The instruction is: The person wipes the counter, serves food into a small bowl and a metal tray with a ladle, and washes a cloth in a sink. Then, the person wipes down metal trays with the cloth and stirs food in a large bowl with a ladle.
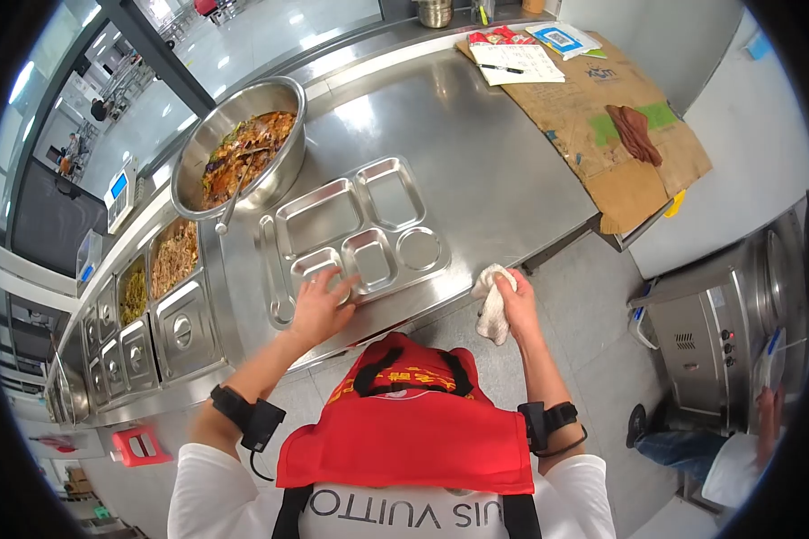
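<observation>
A steel compartment tray (324, 218) lies on the steel counter near its front edge, its compartments bare. My left hand (322, 310) reaches over the tray's near side, fingers spread across one of the small compartments; whether it presses on the metal I cannot tell. Past the counter's edge, my right hand (520, 305) is closed around a crumpled white cloth (492, 304), which hangs down from the fingers. Left of the tray's far corner stands a large steel bowl (289, 99) of reddish-brown food, with a ladle (232, 199) leaning in it.
Food pans with lids (187, 331) line the counter at left, beside a scale (120, 196). Flattened cardboard (593, 90) on the right bears papers (521, 63), a pen and a brown cloth (634, 135). A steel appliance (692, 350) and another person (737, 467) are at the right.
</observation>
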`<state>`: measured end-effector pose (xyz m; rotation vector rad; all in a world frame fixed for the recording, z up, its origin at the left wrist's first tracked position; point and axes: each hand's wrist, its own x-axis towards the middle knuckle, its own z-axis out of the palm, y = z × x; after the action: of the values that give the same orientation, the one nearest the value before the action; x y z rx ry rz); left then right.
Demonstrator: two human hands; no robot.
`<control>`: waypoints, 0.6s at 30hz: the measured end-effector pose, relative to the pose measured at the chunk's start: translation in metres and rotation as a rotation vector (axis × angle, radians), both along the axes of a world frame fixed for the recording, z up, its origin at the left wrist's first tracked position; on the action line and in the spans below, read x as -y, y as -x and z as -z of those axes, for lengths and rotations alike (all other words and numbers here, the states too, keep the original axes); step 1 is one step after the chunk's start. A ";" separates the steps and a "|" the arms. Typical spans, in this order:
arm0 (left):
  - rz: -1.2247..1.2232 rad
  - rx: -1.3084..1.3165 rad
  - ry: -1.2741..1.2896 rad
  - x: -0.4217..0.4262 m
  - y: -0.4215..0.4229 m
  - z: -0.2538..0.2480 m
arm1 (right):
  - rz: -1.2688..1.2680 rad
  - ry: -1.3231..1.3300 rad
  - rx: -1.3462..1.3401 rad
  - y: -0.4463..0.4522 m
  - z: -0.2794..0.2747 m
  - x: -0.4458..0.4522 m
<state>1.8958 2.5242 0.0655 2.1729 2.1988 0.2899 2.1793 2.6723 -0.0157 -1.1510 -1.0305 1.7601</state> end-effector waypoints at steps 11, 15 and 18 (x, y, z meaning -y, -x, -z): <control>-1.129 1.067 -0.186 0.059 0.126 0.078 | -0.024 -0.156 0.067 0.027 -0.021 -0.023; -1.148 1.199 -0.257 0.060 0.118 0.086 | -0.211 -0.233 0.281 0.061 0.004 -0.024; -1.112 0.998 -0.181 0.062 0.109 0.092 | -0.255 -0.184 0.262 0.072 0.014 -0.026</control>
<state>1.7866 2.4626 -0.0262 0.3097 2.3500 1.2460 2.1071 2.6980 -0.0292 -1.1962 -1.5210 1.6907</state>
